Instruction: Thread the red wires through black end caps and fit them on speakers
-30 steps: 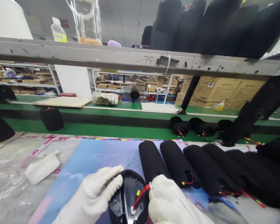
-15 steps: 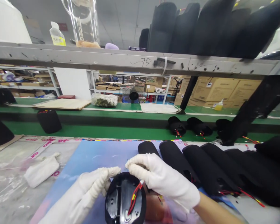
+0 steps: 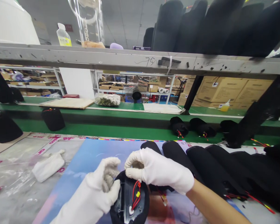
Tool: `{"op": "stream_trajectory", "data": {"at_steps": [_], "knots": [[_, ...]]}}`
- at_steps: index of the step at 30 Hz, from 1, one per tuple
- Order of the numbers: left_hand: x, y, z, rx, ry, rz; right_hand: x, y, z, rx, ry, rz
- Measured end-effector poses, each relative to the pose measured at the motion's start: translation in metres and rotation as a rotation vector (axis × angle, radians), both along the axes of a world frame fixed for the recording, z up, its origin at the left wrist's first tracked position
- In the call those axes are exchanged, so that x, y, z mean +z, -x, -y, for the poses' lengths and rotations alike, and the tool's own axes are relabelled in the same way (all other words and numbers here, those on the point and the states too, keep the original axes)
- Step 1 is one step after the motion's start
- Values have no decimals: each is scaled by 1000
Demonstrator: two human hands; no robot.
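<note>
A worker in white cotton gloves holds a round black plastic cap point(image 3: 128, 202) over a printed blue mat point(image 3: 67, 174), its lower edge cut off by the bottom of the view, with red wires point(image 3: 136, 194) and a yellow connector lying across its face. The left hand point(image 3: 93, 189) curls closed against the cap's left rim, while the right hand point(image 3: 157, 169) pinches its top rim. Just beyond the right hand, black fabric-covered cylinders point(image 3: 207, 165) lie side by side on the mat, red wires trailing. A white cloth point(image 3: 48, 166) rests on plastic sheeting point(image 3: 14, 174) to the left of the mat.
</note>
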State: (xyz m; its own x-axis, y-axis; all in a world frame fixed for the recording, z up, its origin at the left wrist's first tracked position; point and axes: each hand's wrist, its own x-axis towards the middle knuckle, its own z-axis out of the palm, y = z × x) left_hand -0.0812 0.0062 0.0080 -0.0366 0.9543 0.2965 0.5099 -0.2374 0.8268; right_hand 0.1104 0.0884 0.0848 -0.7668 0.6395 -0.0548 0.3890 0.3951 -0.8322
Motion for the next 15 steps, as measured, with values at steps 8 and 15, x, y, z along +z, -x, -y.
{"op": "stream_trajectory", "data": {"at_steps": [8, 15], "knots": [[-6, 10, 9, -12, -143, 398, 6, -6, 7, 103, -236, 2], [-10, 15, 19, -101, -124, 195, 3, -41, -6, -393, -597, -39]]}}
